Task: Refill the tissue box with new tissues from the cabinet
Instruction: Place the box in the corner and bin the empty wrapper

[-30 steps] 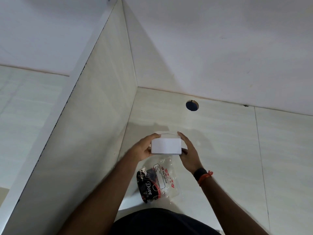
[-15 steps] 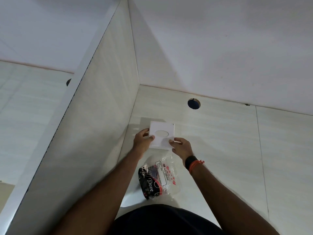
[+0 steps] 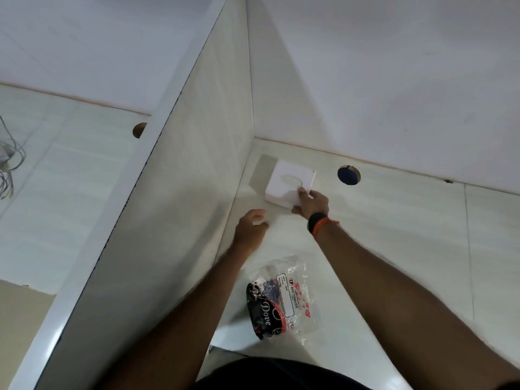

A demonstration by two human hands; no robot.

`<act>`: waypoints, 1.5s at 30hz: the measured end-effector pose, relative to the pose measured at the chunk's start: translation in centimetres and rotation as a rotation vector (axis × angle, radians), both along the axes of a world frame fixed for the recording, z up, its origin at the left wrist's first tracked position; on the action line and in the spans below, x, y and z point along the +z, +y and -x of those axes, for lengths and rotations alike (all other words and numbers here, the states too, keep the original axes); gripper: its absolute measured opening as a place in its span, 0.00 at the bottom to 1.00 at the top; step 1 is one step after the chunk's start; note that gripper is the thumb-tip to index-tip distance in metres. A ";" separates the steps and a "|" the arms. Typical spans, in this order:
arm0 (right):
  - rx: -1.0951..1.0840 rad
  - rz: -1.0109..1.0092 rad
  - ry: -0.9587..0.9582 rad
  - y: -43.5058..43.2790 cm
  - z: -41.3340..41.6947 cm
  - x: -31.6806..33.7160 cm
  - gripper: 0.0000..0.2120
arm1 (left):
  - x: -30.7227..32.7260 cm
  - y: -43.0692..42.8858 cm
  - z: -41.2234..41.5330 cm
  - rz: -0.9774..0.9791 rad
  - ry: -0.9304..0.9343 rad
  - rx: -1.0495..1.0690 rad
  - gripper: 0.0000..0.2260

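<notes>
Sliding the box back into the table's corner, I see my left hand has let go, fingers loosely apart. My right hand keeps fingers pressed on its near edge; the refill looks finished, with the wrapper lying spent.

Smooth matt white tissue box, plastic by the look. Glossy pale desk surface beneath the box, faintly streaked like laminate. Crinkled clear plastic wrapper nearer than the box, shiny, with printed label. Matt white wall behind the box.
</notes>
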State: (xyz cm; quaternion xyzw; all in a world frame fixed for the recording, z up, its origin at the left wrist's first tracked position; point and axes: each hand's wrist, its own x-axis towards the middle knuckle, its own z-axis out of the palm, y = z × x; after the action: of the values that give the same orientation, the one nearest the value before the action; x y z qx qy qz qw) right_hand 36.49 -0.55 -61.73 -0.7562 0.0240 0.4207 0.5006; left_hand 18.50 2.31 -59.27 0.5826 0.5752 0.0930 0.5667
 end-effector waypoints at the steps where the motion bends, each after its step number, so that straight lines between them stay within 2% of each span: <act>1: 0.005 0.010 -0.022 1.1 -0.7 0.2 0.19 | 0.1 -0.3 0.4 -0.014 0.005 -0.022 0.14; 11: 0.071 0.084 -0.135 7.2 -6.1 0.6 0.15 | -0.5 -2.5 3.5 -0.075 0.050 -0.184 0.15; 13: 0.086 0.121 -0.151 7.1 -6.3 0.4 0.17 | -0.7 -2.7 4.0 -0.077 0.070 -0.221 0.16; 15: 0.095 0.117 -0.162 6.6 -5.5 0.7 0.24 | -0.9 -3.0 4.4 -0.073 0.103 -0.264 0.18; 17: 0.082 0.061 -0.144 5.0 -3.6 1.5 0.30 | -1.2 -3.4 4.9 -0.053 0.180 -0.356 0.22; 21: 0.177 -0.008 -0.147 -1.5 1.2 2.2 0.25 | -2.1 -5.3 5.9 -0.082 0.464 -0.586 0.32; 23: 0.228 -0.015 -0.166 -5.4 3.4 2.1 0.22 | -2.2 -6.6 6.3 -0.138 0.569 -0.628 0.31; 26: 0.397 0.023 -0.236 -11.1 6.8 2.5 0.17 | -2.3 -8.1 6.6 -0.179 0.602 -0.548 0.21; 29: 0.599 0.075 -0.325 -15.7 9.1 3.3 0.21 | -2.1 -8.6 6.6 -0.133 0.547 -0.425 0.15; 35: 0.959 0.137 -0.458 -19.8 10.5 4.2 0.54 | -0.2 -9.1 6.3 -0.111 0.375 -0.322 0.10; 39: 1.014 0.138 -0.511 -19.6 10.5 5.2 0.67 | 1.6 -9.7 6.3 0.037 0.138 -0.227 0.06; 42: 1.024 0.084 -0.481 -19.1 10.0 6.4 0.69 | 3.6 -10.2 6.5 0.138 -0.089 -0.284 0.08; 45: 1.017 -0.042 -0.403 -19.1 10.7 7.7 0.64 | 5.4 -10.9 7.3 0.252 -0.273 -0.328 0.11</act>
State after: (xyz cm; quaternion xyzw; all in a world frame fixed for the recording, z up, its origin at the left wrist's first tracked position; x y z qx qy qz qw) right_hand 25.78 -19.68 -54.03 -0.7280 -0.4494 0.4567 0.2436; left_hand 11.24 -8.58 -53.92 0.5749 0.3984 0.0052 0.7146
